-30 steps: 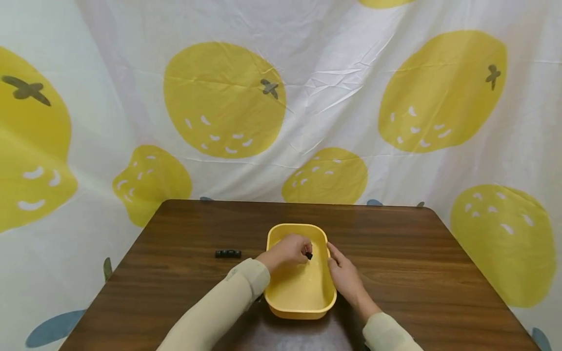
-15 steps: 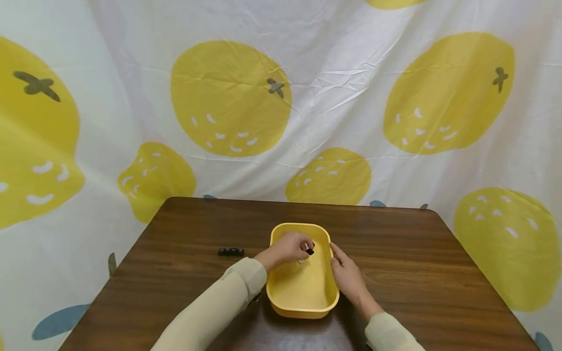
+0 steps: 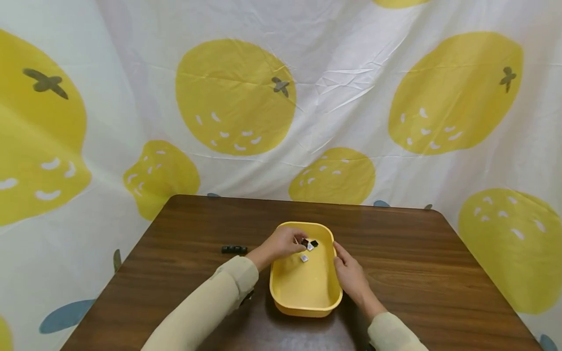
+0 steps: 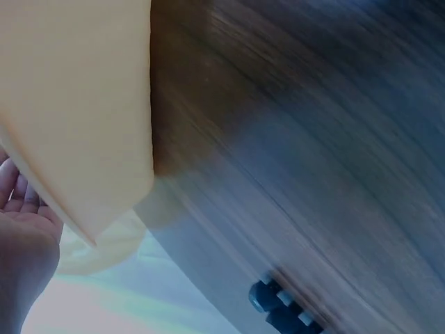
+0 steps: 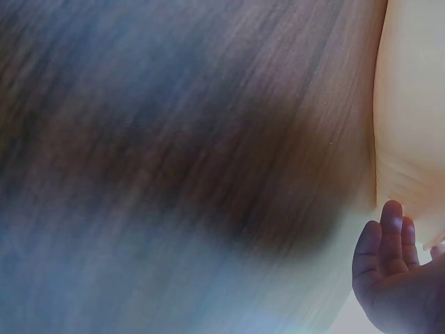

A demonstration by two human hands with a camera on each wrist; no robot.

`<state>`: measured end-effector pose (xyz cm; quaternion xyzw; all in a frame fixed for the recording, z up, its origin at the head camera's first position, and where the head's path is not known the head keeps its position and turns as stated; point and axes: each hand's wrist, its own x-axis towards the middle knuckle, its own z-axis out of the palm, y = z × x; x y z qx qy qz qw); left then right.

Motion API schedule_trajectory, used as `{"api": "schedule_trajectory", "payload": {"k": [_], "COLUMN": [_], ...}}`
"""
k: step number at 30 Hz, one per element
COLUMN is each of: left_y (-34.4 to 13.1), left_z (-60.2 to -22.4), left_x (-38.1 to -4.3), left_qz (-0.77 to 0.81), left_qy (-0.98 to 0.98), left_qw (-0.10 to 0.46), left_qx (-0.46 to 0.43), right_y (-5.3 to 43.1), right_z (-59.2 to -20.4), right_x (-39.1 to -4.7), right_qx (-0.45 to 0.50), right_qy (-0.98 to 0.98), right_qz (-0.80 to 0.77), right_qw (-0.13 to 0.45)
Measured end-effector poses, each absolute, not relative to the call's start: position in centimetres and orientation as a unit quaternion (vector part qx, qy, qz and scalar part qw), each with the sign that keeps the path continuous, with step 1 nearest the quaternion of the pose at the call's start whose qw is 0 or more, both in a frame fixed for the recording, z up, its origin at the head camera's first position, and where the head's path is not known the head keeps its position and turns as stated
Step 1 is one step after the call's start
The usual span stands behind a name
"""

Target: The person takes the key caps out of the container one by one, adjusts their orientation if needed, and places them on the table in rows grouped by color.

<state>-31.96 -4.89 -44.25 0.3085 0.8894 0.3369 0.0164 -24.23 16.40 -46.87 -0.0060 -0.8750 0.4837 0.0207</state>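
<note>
A yellow plastic bin [image 3: 306, 308] stands on the table. Over its far left part is my left hand [image 3: 283, 242], fingers loosely bent and apart. Small square pieces lie at its far end: a black piece [image 3: 314, 243] beside a white-faced piece [image 3: 311, 247], with another white-faced piece [image 3: 305, 258] closer. More dark pieces show partly beneath the left fingertips. In the left wrist view the left hand [image 4: 28, 216] reaches over the bin's rim. My right hand [image 3: 350, 276] holds the bin's right rim; the right wrist view has its fingers [image 5: 391, 240] along the outer wall.
Left of the bin, a short row of small black pieces [image 3: 234, 249] lies on the brown wooden table [image 3: 417, 273]. The row also appears in the left wrist view, with pale bands between dark blocks [image 4: 285, 306]. A lemon-print cloth [image 3: 333, 112] hangs behind the table.
My left hand has let go of small black and white pieces into the bin and drawn back left. The right hand stays at the rim; the head view has shifted slightly.
</note>
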Motion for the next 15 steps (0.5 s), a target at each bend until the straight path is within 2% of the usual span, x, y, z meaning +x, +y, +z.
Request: {"api": "schedule_trajectory", "payload": {"k": [15], "left_y": [-10.5], "left_z": [-43.4], "left_x": [-32.5], "left_qz": [0.398], "left_qy": [0.893], "left_qw": [-0.021], "left_qx": [0.210], "right_y": [16.4], "right_z": [-46.8], "right_x": [-24.2], "right_qx": [-0.006], "right_qy": [-0.877], "right_qz": [0.481], "right_qw": [0.018]}}
